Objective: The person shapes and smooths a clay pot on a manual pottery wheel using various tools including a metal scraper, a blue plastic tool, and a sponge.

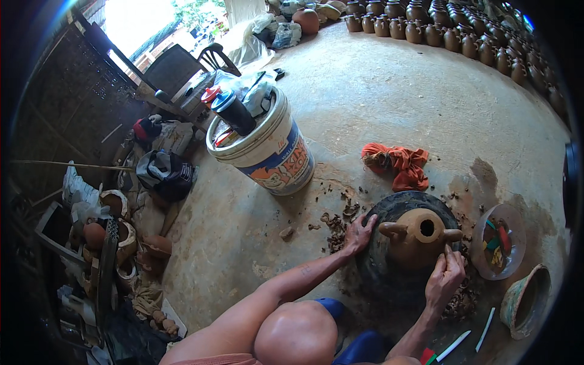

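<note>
A brown clay pot (420, 249) with a round dark mouth and two lug handles stands on a dark round turntable (380, 267). My left hand (360, 234) lies on the turntable's left rim with its fingers stretched out, holding nothing. My right hand (447, 275) is closed, its fingertips pressed together just under the pot's right handle (452, 235). Whatever those fingertips may hold is too small to make out. The left handle (393, 230) is untouched. Curled clay trimmings (336, 234) lie around the turntable.
An orange cloth (401, 164) lies beyond the turntable. To the right are a clear plastic tub (514, 243) with coloured pieces in it, a worn bowl (526, 304) and white strips (453, 347). A white bucket (274, 158) bears bottles. Rows of clay pots (433, 34) stand far right.
</note>
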Motion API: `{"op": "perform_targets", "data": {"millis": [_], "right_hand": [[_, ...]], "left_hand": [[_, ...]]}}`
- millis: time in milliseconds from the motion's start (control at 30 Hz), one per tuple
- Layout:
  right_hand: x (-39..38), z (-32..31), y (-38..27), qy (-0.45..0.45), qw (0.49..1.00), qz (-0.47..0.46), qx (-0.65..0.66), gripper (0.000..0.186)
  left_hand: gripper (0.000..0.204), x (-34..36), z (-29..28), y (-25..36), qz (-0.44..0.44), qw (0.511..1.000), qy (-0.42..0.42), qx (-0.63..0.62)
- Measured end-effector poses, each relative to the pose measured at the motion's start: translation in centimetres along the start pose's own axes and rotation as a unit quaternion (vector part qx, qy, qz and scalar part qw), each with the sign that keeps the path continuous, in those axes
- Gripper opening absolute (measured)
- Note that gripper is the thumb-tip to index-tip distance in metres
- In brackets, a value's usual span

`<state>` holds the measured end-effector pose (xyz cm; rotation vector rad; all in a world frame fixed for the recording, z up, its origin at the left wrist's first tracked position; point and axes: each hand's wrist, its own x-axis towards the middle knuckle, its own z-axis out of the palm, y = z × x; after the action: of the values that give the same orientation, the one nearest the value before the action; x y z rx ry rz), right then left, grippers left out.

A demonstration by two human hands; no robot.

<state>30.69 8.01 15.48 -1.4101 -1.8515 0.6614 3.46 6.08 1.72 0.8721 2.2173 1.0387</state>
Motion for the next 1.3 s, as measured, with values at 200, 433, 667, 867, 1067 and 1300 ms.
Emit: {"op": "perform_targets", "data": {"millis": [200,433,667,867,1067,1300], "right_hand": [[0.1,1.9,1.1,0.100,0.987,0.029,0.120,0.032],[0.4,0.5,1.0,0.014,0.999,0.000,0.038,0.030],[0.1,0.2,3.6,0.030,0.999,-0.039,0.016,0.038],[-0.6,0.2,3.4,0.002,0.993,0.035,0.112,0.043],[0.3,0.7,2.1,0.035,0.990,-0.015,0.139,0.027],[2.4,-2.6,1.9,0.158,0.960,-0.193,-0.130,0.035]], "left_hand": [[0.073,0.4,-0.1,0.0,-0.013,1.000,-0.016,0.020],[0.073,0.8,-0.3,-0.6,-0.010,1.000,-0.021,0.014],[0.079,0.4,-0.6,1.0,-0.020,0.999,-0.036,0.014],[0.080,0.3,-0.4,1.1,-0.022,0.999,-0.034,0.017],[0.078,1.5,0.1,-1.3,0.016,1.000,-0.012,0.018],[0.082,1.8,1.1,-1.9,-0.012,1.000,-0.026,0.013]]}}
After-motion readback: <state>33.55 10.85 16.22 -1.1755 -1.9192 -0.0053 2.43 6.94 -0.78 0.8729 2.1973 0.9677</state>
